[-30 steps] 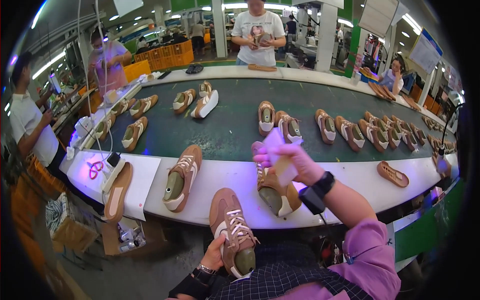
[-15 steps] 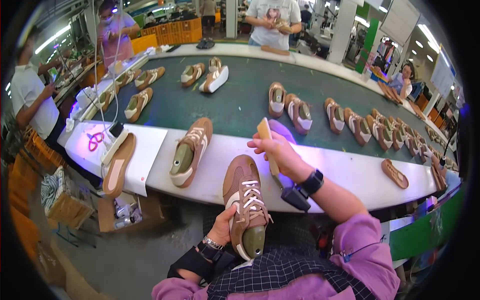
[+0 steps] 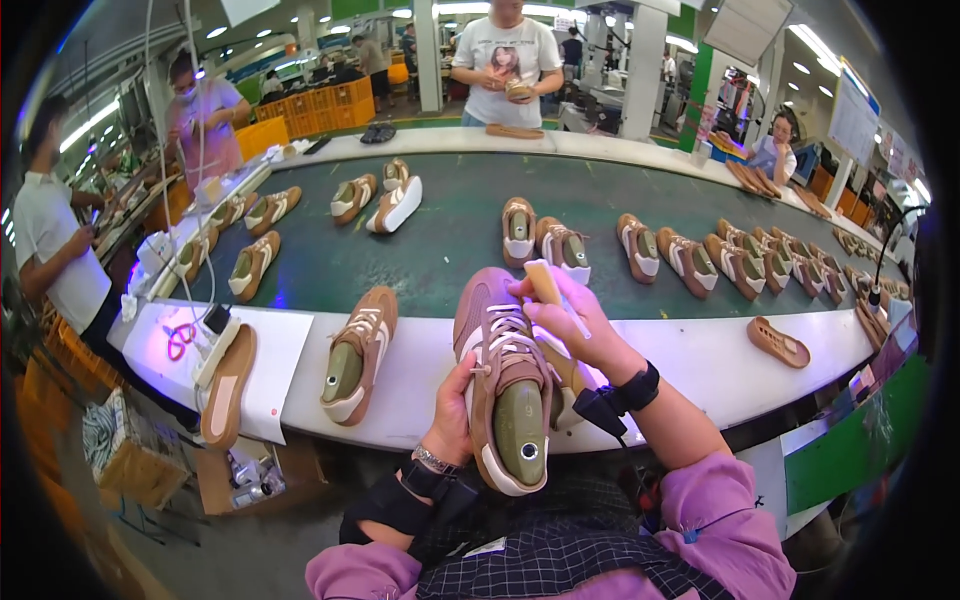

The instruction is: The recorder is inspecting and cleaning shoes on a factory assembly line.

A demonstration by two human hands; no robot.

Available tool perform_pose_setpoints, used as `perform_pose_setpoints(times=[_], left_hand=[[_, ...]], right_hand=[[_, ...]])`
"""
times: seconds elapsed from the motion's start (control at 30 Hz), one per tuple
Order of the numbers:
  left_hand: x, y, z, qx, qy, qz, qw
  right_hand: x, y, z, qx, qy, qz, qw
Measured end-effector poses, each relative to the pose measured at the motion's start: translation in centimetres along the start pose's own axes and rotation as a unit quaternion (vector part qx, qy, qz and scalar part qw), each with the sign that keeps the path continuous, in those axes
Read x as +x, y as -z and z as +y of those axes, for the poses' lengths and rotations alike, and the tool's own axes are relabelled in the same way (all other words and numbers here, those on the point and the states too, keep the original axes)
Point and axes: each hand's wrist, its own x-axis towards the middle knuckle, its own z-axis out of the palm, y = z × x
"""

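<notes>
My left hand (image 3: 452, 418) grips the side of a brown sneaker (image 3: 492, 325) with white laces and an olive last (image 3: 519, 430) in its opening. The sneaker is tilted toe-up in front of me, its heel nearest my body. My right hand (image 3: 590, 330) is closed on a slim tool with a flat tan end (image 3: 543, 282); its kind I cannot make out. That hand is beside the sneaker's toe, its fingertips at or close to the upper. Behind the sneaker and under my right wrist, a tan and white shape (image 3: 568, 375) is mostly hidden.
Another sneaker (image 3: 362, 355) stands on the white ledge (image 3: 440, 345) to the left. Further left are a loose sole (image 3: 229, 385), red scissors (image 3: 180, 340) and hanging cables. Several sneakers line the green belt (image 3: 430, 265). A loose sole (image 3: 778, 342) lies at right. A person (image 3: 508, 70) stands opposite.
The sneaker has come up and slightly right, toward my right hand. My right hand has turned the tool and come closer to the toe. The view has tilted up.
</notes>
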Motion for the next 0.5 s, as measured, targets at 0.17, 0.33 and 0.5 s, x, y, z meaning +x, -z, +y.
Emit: perform_pose_setpoints(times=[0.17, 0.33, 0.5], left_hand=[[1.5, 0.8, -0.8, 0.011, 0.0, 0.02, 1.0], [2.4, 1.9, -1.0, 0.011, -0.013, 0.035, 0.999], [2.2, 2.0, -0.9, 0.008, -0.004, 0.04, 0.999]], right_hand=[[0.4, 1.3, 1.1, -0.008, -0.012, 0.022, 1.0], [0.6, 1.9, 0.4, 0.075, -0.04, 0.058, 0.995], [0.8, 2.0, 2.3, -0.033, -0.041, -0.036, 0.998]])
